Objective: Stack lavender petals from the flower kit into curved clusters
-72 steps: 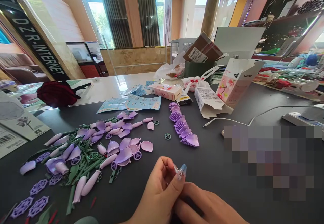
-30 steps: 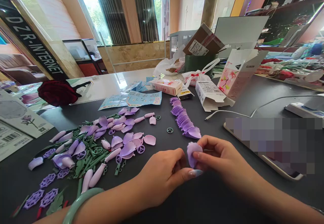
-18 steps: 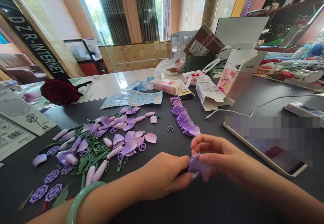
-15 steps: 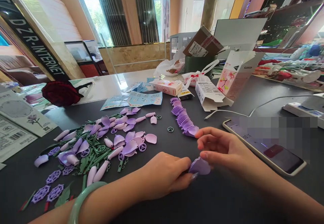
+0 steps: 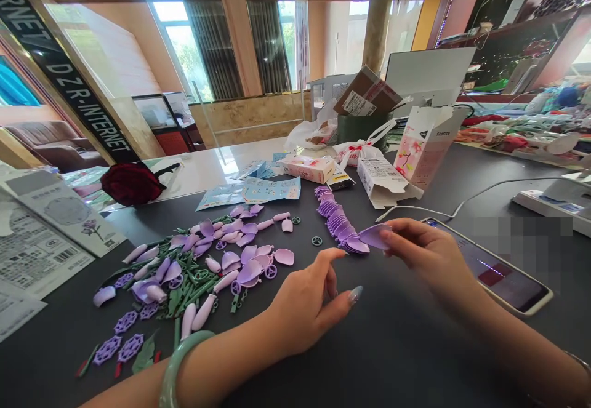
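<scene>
Near the middle of the dark table [image 5: 392, 340], my right hand [image 5: 427, 254] pinches a lilac petal [image 5: 373, 236] between thumb and fingertips, just beside the petal stack [image 5: 339, 226], while my left hand [image 5: 305, 312] lies open and empty, fingers parted, near the loose plastic parts [image 5: 198, 272] on the left.

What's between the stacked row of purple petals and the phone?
In the head view, the right hand lies there, pinching a lilac petal between its fingers, with the stacked petal row on one side and the phone on the other.
</scene>
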Motion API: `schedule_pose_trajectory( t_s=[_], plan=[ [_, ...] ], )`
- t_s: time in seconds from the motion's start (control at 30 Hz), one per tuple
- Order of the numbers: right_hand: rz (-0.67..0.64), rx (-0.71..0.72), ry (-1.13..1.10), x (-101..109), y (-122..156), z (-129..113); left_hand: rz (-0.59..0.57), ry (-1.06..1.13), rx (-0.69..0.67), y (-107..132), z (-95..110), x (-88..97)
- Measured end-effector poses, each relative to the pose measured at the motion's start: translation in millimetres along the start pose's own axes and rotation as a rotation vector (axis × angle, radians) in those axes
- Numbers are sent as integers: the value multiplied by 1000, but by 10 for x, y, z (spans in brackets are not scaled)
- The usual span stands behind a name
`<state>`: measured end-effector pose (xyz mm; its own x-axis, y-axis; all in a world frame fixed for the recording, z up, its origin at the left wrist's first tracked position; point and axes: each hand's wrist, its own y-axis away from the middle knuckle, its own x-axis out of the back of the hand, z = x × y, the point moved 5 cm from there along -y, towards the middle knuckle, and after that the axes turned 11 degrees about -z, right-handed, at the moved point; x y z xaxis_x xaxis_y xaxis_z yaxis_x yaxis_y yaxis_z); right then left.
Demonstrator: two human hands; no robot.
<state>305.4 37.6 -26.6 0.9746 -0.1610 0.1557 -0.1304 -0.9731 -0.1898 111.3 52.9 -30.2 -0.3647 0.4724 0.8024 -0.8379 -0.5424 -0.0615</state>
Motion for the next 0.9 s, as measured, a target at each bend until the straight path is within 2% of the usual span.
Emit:
schedule_pose_trajectory(
  t_s=[0.1, 0.17, 0.43, 0.9],
  plan=[
    [55, -3, 51, 13, -71, 96, -138, -144, 60, -15, 19, -59],
    [98, 1, 90, 13, -104, 165, -178, -245, 99, -19, 25, -79],
    [123, 10, 350, -43, -187, 373, -173, -360, 162, -1, 30, -82],
    [113, 76, 679, -156, -214, 333, -227, -493, 157, 12, 66, -106]
  ],
)
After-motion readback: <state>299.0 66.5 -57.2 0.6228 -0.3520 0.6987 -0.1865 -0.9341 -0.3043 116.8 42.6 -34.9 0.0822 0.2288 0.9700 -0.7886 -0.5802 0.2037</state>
